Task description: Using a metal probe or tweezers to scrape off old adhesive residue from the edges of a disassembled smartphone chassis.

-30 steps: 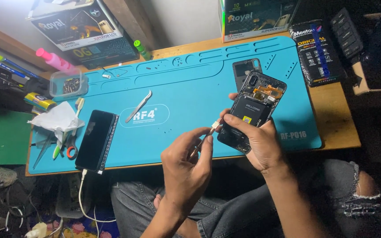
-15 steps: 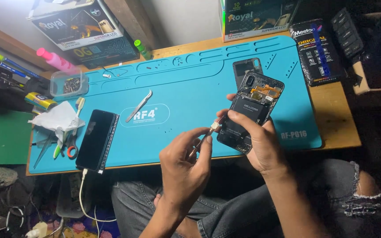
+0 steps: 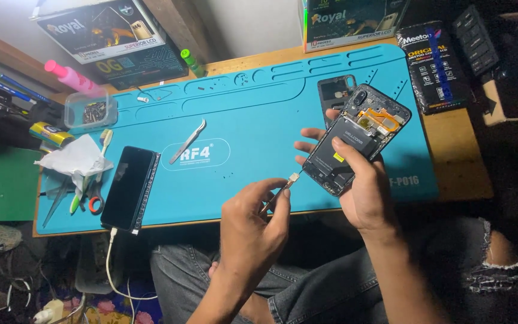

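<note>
Scanning from the left, I am seeing a black phone [image 3: 130, 188] lying face up on the blue mat [image 3: 253, 120], cabled and untouched, with tweezers [image 3: 188, 141] beside it. My left hand [image 3: 253, 225] is pinching a thin tool [image 3: 278, 192] whose small pale tip is hovering just short of the opened phone [image 3: 355, 147]. My right hand [image 3: 364, 186] is clasping that phone, tilted above the mat's right side. I am judging that a slip could gouge the exposed battery or orange flex, since the phone is unsupported.

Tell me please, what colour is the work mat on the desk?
Bright blue-turquoise mat, shown in the head view.
</note>
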